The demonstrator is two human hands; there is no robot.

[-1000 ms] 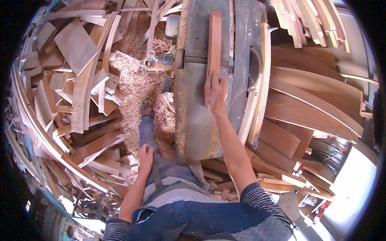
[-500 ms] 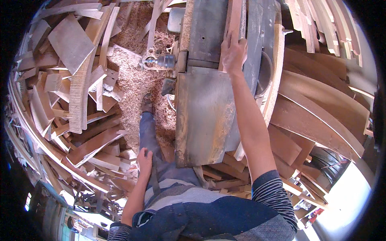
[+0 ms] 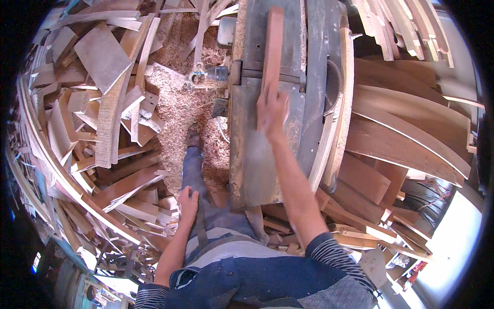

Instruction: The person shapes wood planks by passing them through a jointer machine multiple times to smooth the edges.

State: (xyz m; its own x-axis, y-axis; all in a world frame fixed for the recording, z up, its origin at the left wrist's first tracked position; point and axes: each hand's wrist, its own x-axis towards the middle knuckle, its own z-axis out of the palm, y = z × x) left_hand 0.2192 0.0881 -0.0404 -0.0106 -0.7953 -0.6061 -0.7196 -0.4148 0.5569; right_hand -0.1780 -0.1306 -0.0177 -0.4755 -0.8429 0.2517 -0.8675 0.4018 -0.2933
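"What's on your far left?"
"A heap of wooden offcuts (image 3: 107, 129), lying just as a second ago. Beside it, pale shavings (image 3: 177, 110) cover the floor."
"Then?"
"My left hand (image 3: 188, 206), by my thigh, hardly changed. Its fingers are loosely bent, with nothing in them that I can see."
"And on the machine?"
"On its metal table (image 3: 252, 167) lies the reddish wooden strip (image 3: 274, 44), lengthwise, spanning the gap between the near and far plates. Half a second ago its far end ran out of view at the top; now that end shows again."
"What has hold of it?"
"My right hand (image 3: 272, 113), a bit blurred, fingers closed over the strip near its nearer end. It was out by the gap; now it's back over the near plate."
"Further right?"
"The long dark fence (image 3: 318, 67). The strip was just beside it; now there's bare plate between. Past that, curved boards (image 3: 411, 116), unmoved."
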